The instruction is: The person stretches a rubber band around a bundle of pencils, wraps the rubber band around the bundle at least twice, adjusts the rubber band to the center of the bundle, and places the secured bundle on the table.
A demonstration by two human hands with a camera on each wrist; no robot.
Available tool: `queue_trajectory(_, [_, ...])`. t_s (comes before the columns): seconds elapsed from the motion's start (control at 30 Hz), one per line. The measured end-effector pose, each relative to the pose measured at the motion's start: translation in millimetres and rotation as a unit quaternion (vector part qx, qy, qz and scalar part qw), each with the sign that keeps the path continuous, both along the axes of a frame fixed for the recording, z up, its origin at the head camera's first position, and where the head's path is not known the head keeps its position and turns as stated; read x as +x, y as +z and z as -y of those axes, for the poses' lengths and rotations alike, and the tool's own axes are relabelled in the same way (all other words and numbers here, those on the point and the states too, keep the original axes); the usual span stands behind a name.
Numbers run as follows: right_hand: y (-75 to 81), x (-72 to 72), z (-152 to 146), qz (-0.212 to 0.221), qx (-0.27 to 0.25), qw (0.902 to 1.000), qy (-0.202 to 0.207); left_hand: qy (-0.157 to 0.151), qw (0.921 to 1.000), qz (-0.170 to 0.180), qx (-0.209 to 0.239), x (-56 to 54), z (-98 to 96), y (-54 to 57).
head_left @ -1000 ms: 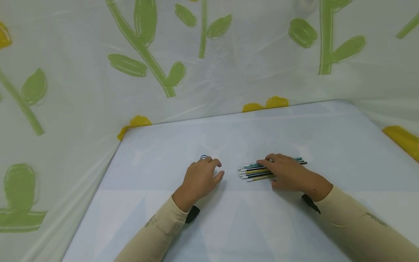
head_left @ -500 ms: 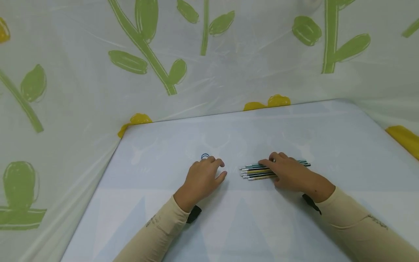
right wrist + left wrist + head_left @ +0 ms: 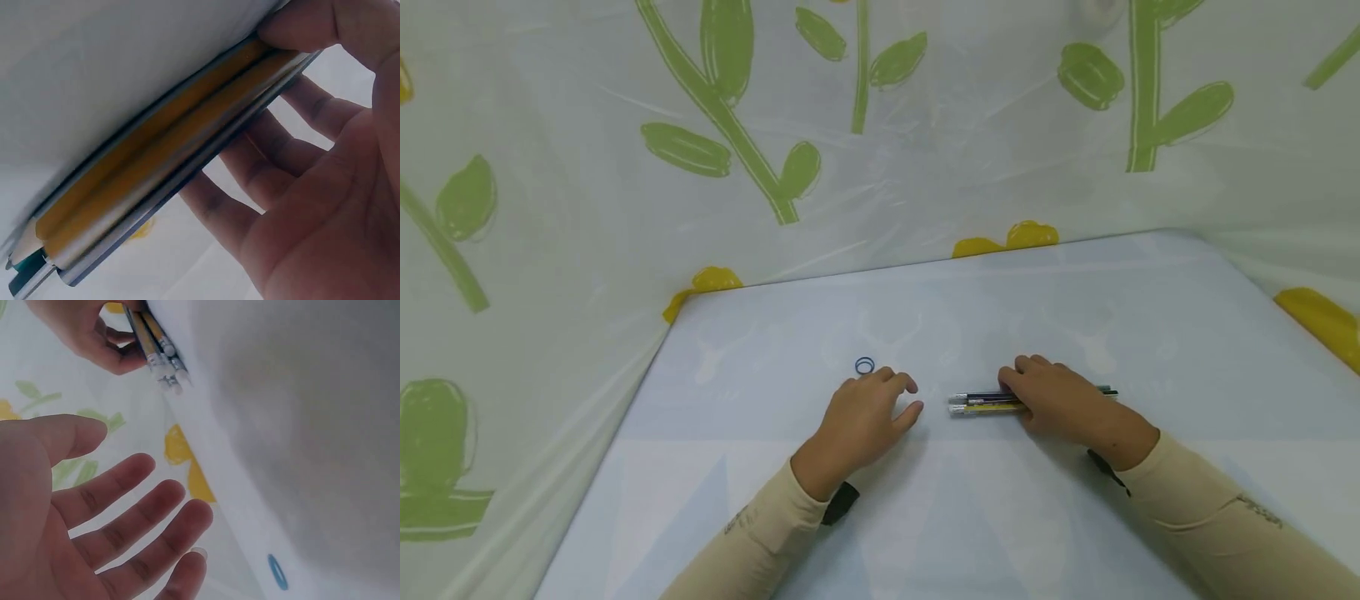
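A bundle of pencils (image 3: 985,405), yellow and dark in colour, was located in the middle part of the counter (image 3: 970,517), between its left and right edges and well short of the far edge. The white eraser ends faced the left edge; the opposite ends pointed toward the right edge. The right hand (image 3: 1063,404) gripped the bundle, with thumb and fingers clamped on opposite sides of it. The left hand (image 3: 861,421) was positioned nearer the left edge, apart from the bundle, its fingers (image 3: 119,537) separated and slightly bent. Blue rings (image 3: 864,362) lay just beyond the left hand, toward the far edge. Light sleeves (image 3: 1232,508) covered both forearms. A plant-printed sheet (image 3: 925,175) hung behind the far edge.
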State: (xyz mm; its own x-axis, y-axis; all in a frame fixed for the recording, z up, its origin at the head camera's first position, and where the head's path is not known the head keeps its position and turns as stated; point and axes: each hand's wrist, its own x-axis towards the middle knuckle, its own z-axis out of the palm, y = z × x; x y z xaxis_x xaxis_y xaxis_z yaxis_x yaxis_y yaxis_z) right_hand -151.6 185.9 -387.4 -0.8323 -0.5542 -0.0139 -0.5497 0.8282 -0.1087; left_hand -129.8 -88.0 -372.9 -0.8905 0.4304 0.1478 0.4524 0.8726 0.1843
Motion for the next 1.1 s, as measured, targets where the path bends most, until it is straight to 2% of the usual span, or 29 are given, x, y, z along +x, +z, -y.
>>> queue_trajectory(0.27, [0.5,-3.0,1,0.005,0.016,0.9999,-0.003,-0.014,0.9998,0.011,-0.010,3.0,-2.7,5.7])
queue_trajectory(0.57, [2.8,1.1,2,0.043,0.027,0.9987,-0.001,-0.034,0.9992,0.007,-0.019,9.3,-3.3,7.2])
queue_trajectory(0.8, [2.8,3.2,1,0.042,0.029,0.9987,-0.007,-0.033,0.9991,0.015,-0.022,13.0,-4.3,9.2])
queue_trajectory(1.1, [3.9,3.3,1,0.068,0.032,0.9972,-0.006,-0.037,0.9988,0.007,-0.031,13.1,-3.5,9.2])
